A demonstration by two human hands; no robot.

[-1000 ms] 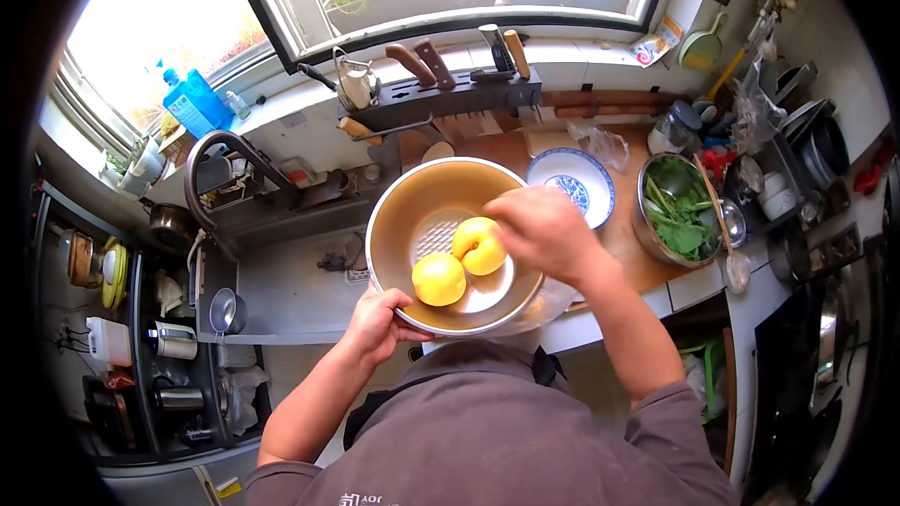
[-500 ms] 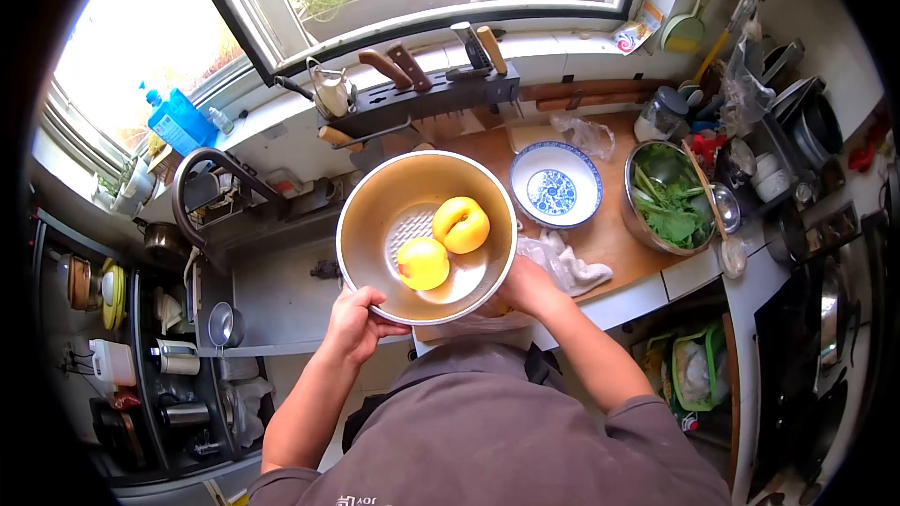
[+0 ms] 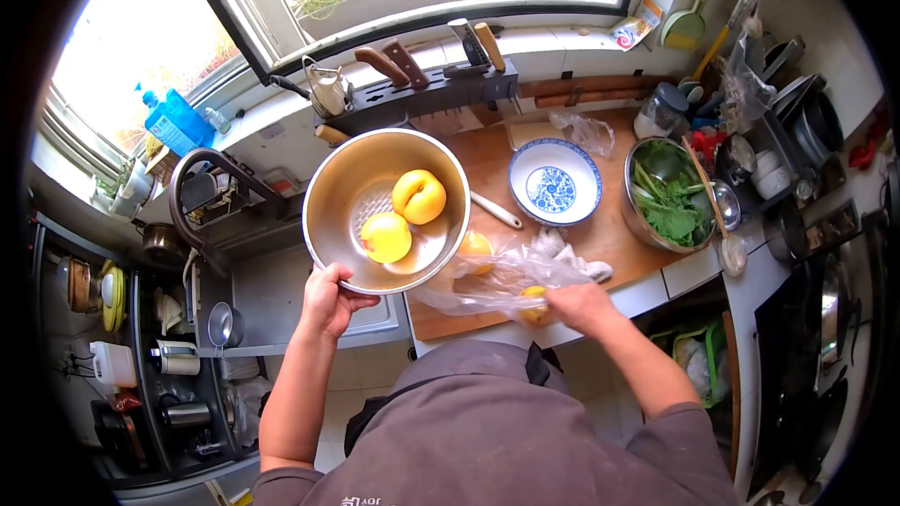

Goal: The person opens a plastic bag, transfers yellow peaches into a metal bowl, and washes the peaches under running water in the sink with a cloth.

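Left hand (image 3: 337, 302) grips pot (image 3: 330, 189) rim, centre; right hand (image 3: 583, 307) pinches bag (image 3: 502, 289), lower centre. Shirt (image 3: 487, 431), bottom centre, bears inverted "JOY". Bottle (image 3: 178, 122) label, upper left, illegible.

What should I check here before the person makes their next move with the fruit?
1. Left hand gripping the pot: ok.
2. Pot resting on a surface: not ok; it appears held up by hand.
3. Room in the pot: ok, only two yellow fruits inside.
4. Right hand on the plastic bag: ok.
5. Bag's opening clear: cannot tell, the plastic is crumpled.
6. Right hand holding the fruit beside its fingers: cannot tell.
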